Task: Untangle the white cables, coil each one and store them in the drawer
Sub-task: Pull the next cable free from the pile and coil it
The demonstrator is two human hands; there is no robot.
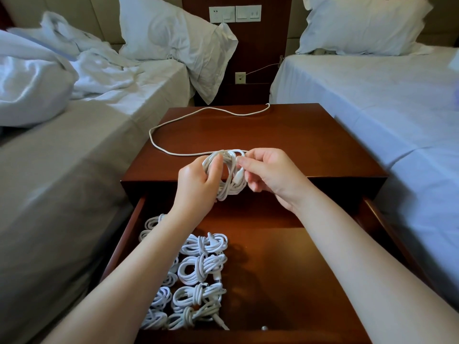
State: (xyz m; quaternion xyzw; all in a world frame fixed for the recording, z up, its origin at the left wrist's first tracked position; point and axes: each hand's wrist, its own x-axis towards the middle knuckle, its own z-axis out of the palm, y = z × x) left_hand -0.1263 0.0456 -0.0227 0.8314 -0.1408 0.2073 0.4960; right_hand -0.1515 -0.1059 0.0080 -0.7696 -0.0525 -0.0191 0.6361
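Drawer (pixel 285 269) open — coiled cables (pixel 201 269) inside, fingers of left hand (pixel 196 187) and right hand (pixel 270 175) gripping half-wound cable (pixel 233 187)

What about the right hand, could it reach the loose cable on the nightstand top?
Probably yes: the loose cable lies exposed just beyond the right hand, nothing between them, though its fingers now pinch the coil.

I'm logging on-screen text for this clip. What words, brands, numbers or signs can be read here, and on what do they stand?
No text can be read in this view.
Wall switch plates: small marks, too small and blurred to read.
Lower socket: no legible marking.
White cable being coiled, coils in the drawer, nightstand: no print shows.
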